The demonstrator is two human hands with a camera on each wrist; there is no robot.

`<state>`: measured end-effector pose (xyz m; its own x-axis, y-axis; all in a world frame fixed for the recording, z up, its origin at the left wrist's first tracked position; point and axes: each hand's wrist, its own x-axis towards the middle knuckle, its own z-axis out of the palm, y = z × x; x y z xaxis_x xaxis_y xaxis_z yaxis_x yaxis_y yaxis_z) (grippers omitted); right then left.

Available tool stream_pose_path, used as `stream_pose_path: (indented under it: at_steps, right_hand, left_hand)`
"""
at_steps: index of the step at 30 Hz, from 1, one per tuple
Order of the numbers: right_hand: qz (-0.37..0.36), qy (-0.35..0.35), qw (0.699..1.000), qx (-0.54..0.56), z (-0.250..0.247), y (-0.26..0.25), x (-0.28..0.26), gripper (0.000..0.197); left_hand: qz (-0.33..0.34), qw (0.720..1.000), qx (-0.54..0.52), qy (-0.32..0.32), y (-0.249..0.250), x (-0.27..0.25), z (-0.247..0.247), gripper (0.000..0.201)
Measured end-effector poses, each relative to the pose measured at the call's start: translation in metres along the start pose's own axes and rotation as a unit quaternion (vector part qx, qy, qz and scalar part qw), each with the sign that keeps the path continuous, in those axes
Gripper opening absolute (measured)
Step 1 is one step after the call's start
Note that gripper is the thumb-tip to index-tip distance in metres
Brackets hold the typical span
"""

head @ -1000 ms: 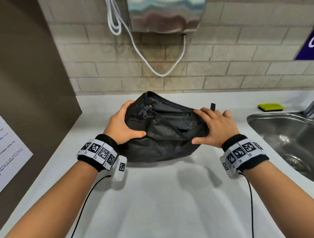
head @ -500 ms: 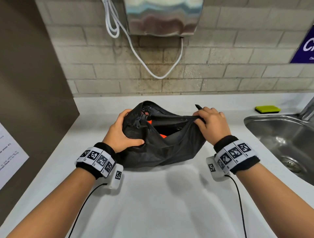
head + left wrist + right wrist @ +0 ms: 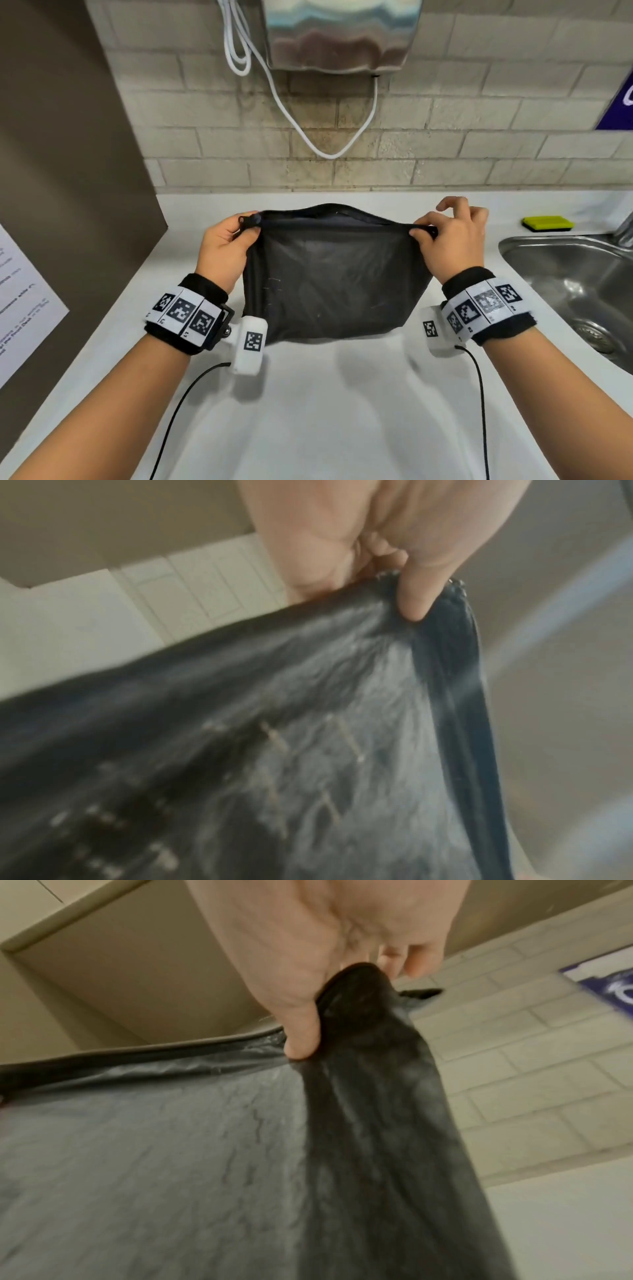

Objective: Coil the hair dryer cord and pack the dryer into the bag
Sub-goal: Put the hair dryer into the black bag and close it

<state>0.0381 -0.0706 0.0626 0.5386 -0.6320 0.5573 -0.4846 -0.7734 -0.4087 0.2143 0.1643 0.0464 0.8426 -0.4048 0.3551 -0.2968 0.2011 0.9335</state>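
— Black fabric is pinched at the left: what is held there?
— The bag [image 3: 329,277] is gripped at its top left corner by the left hand [image 3: 224,245], thumb and fingers closed on the zipper end.
— And where is the bag kept?
— It is held upright above the white bench [image 3: 308,411], stretched flat between both hands.
— And the right side?
— The top right corner is pinched by the right hand [image 3: 452,240]; beyond it a steel sink [image 3: 568,274] and a green sponge [image 3: 547,223] are seen.

No legible text on the paper notice [image 3: 24,308] or purple sign [image 3: 618,102].
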Motion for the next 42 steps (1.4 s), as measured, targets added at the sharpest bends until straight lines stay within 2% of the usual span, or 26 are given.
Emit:
stream_pose_path:
  at_steps: [2,5,7,9,10,13,15,17,18,19,22,23,24,25,27,28,33,35,38,40,42]
  right_hand:
    - [-0.008,-0.023,0.999,-0.030,-0.001,-0.001,-0.001,0.012]
    - [-0.034,-0.087,0.996,-0.003,0.001,-0.008,-0.006,0.026]
    - [-0.061,-0.182,0.981,0.035,0.002,-0.015,-0.011,0.043]
    - [-0.088,-0.277,0.957,-0.003,0.005,-0.020,-0.014,0.062]
    - [-0.098,-0.295,0.950,-0.029,0.007,-0.021,-0.014,0.062]
    - [-0.112,-0.240,0.964,0.009,0.009,-0.020,-0.008,0.026]
    - [-0.107,-0.199,0.972,0.068,0.009,-0.018,-0.005,0.015]
    - [-0.085,-0.188,0.973,0.101,0.010,-0.018,-0.004,0.009]
    - [-0.075,-0.198,0.971,0.113,0.011,-0.019,-0.004,0.013]
    - [-0.069,-0.222,0.964,0.132,0.011,-0.023,-0.005,0.026]
    - [-0.057,-0.314,0.931,0.176,0.011,-0.037,-0.010,0.082]
    - [-0.057,-0.328,0.928,0.166,0.014,-0.041,-0.011,0.092]
    - [-0.060,-0.329,0.929,0.155,0.018,-0.045,-0.011,0.090]
    - [-0.067,-0.324,0.932,0.147,0.022,-0.047,-0.010,0.076]
    - [-0.096,-0.289,0.945,0.119,0.024,-0.050,-0.006,0.030]
    - [-0.111,-0.265,0.952,0.105,0.024,-0.050,-0.004,0.016]
    - [-0.122,-0.206,0.969,0.065,0.021,-0.045,-0.002,0.009]
    - [-0.111,-0.191,0.969,0.109,0.018,-0.051,-0.006,0.008]
    - [-0.137,-0.183,0.949,0.218,0.011,-0.070,-0.015,0.027]
    - [-0.166,-0.195,0.932,0.255,0.008,-0.087,-0.025,0.018]
    - [-0.160,-0.212,0.929,0.256,0.006,-0.101,-0.033,0.007]
  left_hand:
    - [-0.018,1.000,-0.013,-0.004,-0.002,-0.001,0.001,0.048]
    - [-0.044,0.997,-0.061,-0.022,-0.003,-0.005,0.008,0.040]
    - [-0.053,0.994,-0.085,-0.034,-0.003,-0.007,0.011,0.038]
    - [-0.059,0.992,-0.095,-0.051,-0.001,-0.009,0.011,0.036]
    - [-0.063,0.991,-0.102,-0.060,0.001,-0.011,0.011,0.034]
    - [-0.068,0.988,-0.122,-0.072,0.008,-0.013,0.009,0.033]
    - [-0.072,0.986,-0.131,-0.077,0.012,-0.012,0.008,0.031]
    - [-0.083,0.981,-0.151,-0.086,0.015,-0.012,0.010,0.029]
    - [-0.089,0.979,-0.161,-0.092,0.015,-0.013,0.011,0.028]
    - [-0.095,0.976,-0.171,-0.096,0.015,-0.015,0.013,0.028]
    - [-0.103,0.970,-0.190,-0.108,0.013,-0.019,0.016,0.027]
    - [-0.100,0.970,-0.189,-0.113,0.014,-0.019,0.017,0.026]
    - [-0.096,0.971,-0.185,-0.120,0.014,-0.019,0.016,0.025]
    - [-0.092,0.972,-0.177,-0.126,0.015,-0.019,0.016,0.025]
    - [-0.085,0.976,-0.157,-0.125,0.018,-0.019,0.015,0.026]
    - [-0.081,0.979,-0.148,-0.117,0.018,-0.018,0.015,0.027]
    - [-0.083,0.983,-0.135,-0.091,0.018,-0.018,0.014,0.027]
    - [-0.081,0.983,-0.132,-0.099,0.017,-0.020,0.015,0.029]
    - [-0.052,0.988,-0.084,-0.119,0.014,-0.021,0.014,0.033]
    - [-0.022,0.991,-0.041,-0.125,0.012,-0.022,0.014,0.024]
    - [0.009,0.992,-0.004,-0.126,0.012,-0.025,0.016,0.022]
